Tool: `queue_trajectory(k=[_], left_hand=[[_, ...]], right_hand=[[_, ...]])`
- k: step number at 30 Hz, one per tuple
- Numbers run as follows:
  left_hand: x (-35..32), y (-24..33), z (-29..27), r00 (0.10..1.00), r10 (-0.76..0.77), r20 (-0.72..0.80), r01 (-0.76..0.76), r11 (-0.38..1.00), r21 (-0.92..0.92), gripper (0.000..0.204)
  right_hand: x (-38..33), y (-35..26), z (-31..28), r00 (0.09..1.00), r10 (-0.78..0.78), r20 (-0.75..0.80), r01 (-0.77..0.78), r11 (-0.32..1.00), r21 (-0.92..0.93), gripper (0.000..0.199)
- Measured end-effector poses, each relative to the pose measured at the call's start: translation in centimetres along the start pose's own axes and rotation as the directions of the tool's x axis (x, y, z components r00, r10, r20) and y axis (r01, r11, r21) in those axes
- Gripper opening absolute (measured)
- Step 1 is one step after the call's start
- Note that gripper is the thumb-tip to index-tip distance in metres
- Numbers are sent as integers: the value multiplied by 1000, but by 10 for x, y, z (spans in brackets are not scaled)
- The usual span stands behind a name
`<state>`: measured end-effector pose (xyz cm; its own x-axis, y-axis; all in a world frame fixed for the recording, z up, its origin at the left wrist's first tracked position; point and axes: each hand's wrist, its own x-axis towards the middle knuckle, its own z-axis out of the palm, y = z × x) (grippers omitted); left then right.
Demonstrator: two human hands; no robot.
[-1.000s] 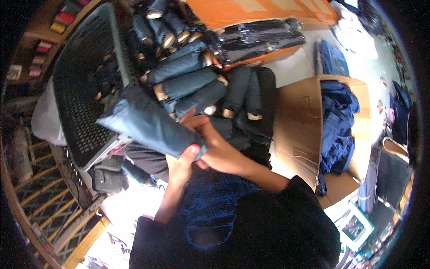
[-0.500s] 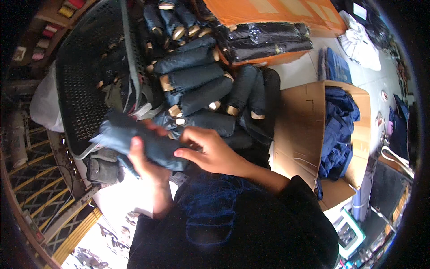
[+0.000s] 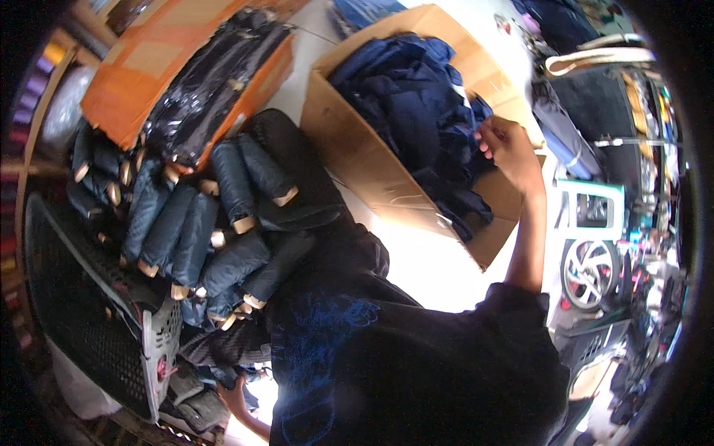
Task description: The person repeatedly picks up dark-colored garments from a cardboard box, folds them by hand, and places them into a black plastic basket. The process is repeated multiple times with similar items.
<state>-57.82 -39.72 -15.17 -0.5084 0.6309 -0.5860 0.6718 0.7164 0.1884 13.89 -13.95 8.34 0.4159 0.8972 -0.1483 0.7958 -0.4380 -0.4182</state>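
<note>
My right hand is over the right side of an open cardboard box, its fingers curled together at the edge of the crumpled navy cloth inside. Whether a fold of it is between the fingertips is hidden. Low on the left, my left hand is closed around a dark blue fabric bundle, partly out of sight beside my black shirt. Several dark blue padded rolls with tan ends lie heaped left of the box.
A black perforated plastic crate stands at the left, tilted in view. Behind the rolls is an orange-taped carton with black plastic-wrapped packs. To the right are a spoked wheel and a white-green frame.
My view has swung right toward the box. My right hand has let go of the bundle and reached over the box; my left hand has dropped low at the left with the bundle.
</note>
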Motion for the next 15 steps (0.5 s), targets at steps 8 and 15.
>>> queue_trajectory(k=[8,15], left_hand=[[63,-48,38,946,-132,-296,191,965,182,93],[71,-51,51,901,-195,-387,293,932,213,92]], right_hand=[[28,195,40,875,304,377,-135,901,-413,22],[52,161,82,982,-188,32,191,955,-226,26]])
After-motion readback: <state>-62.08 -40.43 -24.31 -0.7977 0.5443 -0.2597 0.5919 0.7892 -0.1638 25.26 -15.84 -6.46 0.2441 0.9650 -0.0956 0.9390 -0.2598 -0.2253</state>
